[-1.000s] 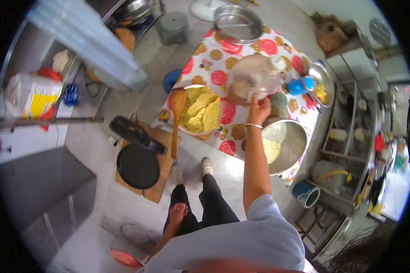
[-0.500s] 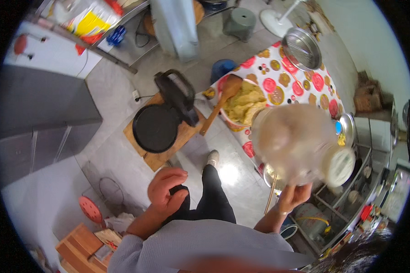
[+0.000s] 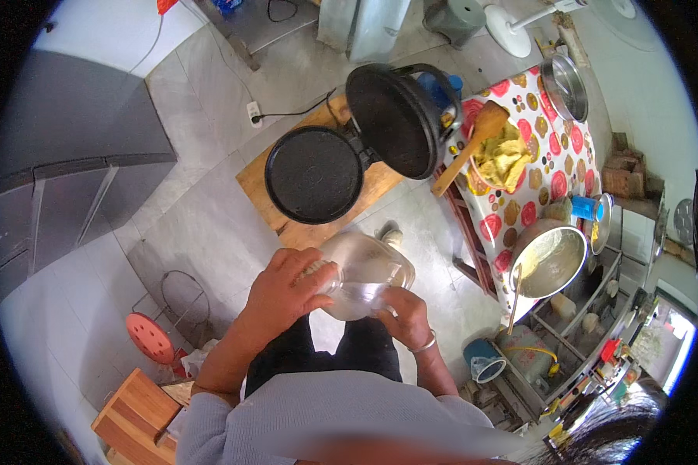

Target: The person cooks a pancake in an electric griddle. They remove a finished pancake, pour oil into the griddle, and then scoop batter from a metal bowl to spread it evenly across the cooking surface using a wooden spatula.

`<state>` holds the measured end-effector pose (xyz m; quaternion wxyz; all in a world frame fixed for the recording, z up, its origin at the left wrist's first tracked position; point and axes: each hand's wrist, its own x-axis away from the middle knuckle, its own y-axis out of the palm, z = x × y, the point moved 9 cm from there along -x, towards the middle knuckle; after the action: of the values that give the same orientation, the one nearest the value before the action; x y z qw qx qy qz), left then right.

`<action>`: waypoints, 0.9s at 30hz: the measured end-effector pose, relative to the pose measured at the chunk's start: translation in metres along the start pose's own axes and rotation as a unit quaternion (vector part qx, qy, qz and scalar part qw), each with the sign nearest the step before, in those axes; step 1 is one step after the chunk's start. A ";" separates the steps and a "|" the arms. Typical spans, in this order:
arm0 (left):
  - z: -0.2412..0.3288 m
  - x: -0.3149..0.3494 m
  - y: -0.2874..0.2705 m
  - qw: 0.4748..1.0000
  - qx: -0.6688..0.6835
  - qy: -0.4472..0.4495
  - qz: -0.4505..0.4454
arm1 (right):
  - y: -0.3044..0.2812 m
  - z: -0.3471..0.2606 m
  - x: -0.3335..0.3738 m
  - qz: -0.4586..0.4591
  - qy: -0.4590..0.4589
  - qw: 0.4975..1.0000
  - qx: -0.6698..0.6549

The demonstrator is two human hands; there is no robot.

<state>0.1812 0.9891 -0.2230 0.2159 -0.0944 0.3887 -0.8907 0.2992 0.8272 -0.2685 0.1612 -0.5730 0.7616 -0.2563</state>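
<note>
Head view, single frame. I log a clear plastic bottle held at waist height in front of the torso, lying tilted with its body toward the upper right, over the grey floor. Left hand: fingers curled closed over the bottle's neck end, covering the cap area; I cannot tell whether a cap is under the palm. Right hand: fingers wrapped under the bottle's lower side, gripping it from below; a metal bangle sits on that wrist. Both hands touch the bottle; neither is open.

Just beyond the bottle, a low wooden board on the floor carries an electric griddle, its round black base plate empty and its hinged black lid standing open to the right. Further right, a table with a dotted red-and-yellow cloth holds a bowl of yellow dough with a wooden spoon resting in it, a steel bowl at the far end, and a large steel basin of pale batter at the near end. A small red stool stands at lower left, well apart from the hands.
</note>
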 end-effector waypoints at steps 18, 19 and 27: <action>-0.193 0.316 0.183 0.534 0.645 -0.534 0.116 | 0.121 0.104 -0.083 0.002 0.100 0.970 0.220; -0.194 0.331 0.190 0.537 0.639 -0.539 0.110 | 0.123 0.111 -0.085 -0.007 0.124 0.962 0.244; -0.209 0.361 0.216 0.519 0.649 -0.544 0.119 | 0.143 0.115 -0.112 -0.038 0.119 0.953 0.275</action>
<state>-0.1425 0.8296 -0.5230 0.4902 -0.3471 -0.4823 -0.6377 0.2802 0.9407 -0.4500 0.2109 -0.5008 0.6530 -0.5275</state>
